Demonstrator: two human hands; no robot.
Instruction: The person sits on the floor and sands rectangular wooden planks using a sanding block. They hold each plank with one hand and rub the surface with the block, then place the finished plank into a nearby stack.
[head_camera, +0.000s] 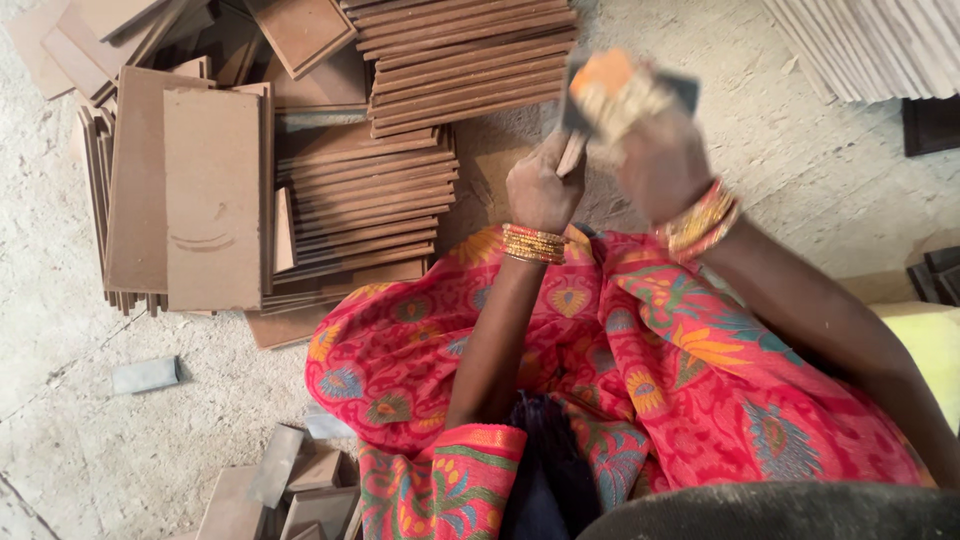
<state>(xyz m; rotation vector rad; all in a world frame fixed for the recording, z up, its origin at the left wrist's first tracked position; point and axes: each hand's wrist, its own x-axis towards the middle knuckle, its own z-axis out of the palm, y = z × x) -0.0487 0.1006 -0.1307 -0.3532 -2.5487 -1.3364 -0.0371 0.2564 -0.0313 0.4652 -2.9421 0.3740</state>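
Head view, left hand (540, 185) gripping board edge (571, 152), right hand (655, 150) blurred, stacked boards (365, 195) close left

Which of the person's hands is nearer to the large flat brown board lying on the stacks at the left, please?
Left. The left hand grips a thin piece a short way to the right of the brown board; the right hand, blurred, holding an orange-topped block, is farther right.

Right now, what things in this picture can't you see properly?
Head view:
- The thing in the right hand: an orange and dark object, smeared by motion blur.
- The thin brown piece in the left hand: mostly hidden by both hands.
- Pale slabs top right: cut off by the frame edge.
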